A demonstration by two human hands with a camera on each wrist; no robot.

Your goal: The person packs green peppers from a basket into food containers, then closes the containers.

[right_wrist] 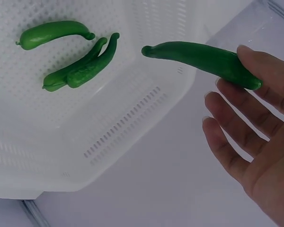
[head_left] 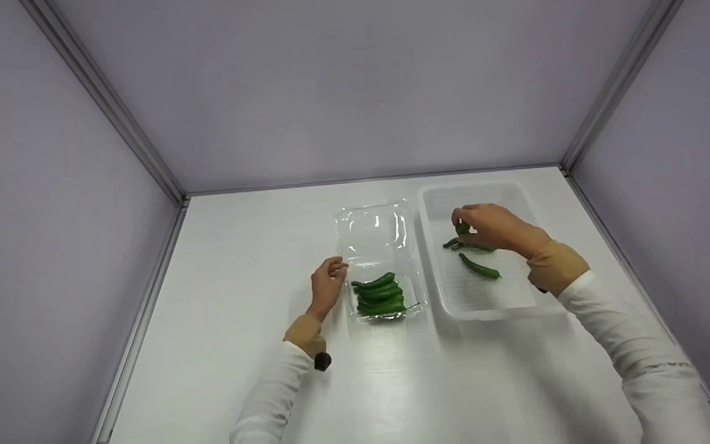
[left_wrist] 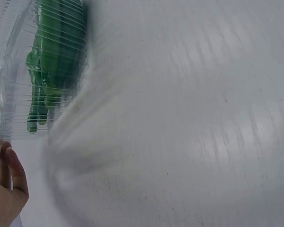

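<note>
My right hand (head_left: 463, 225) hovers over the far part of a white perforated tray (head_left: 438, 280) and holds a green pepper (right_wrist: 203, 59) by one end at its fingertips (right_wrist: 248, 54). Three more peppers lie on the tray floor: a single one (right_wrist: 54, 33) and a touching pair (right_wrist: 83, 71). My left hand (head_left: 330, 280) sits with loosely curled fingers against the left edge of an open clear clamshell box (head_left: 372, 231) and holds nothing. Several green peppers (head_left: 381, 294) are packed in the box's near half and show through its ribbed wall (left_wrist: 52, 61).
Box and tray stand side by side on a white table (head_left: 238, 296), the tray near the right wall. Grey walls with metal corner posts (head_left: 108, 105) enclose the table on three sides.
</note>
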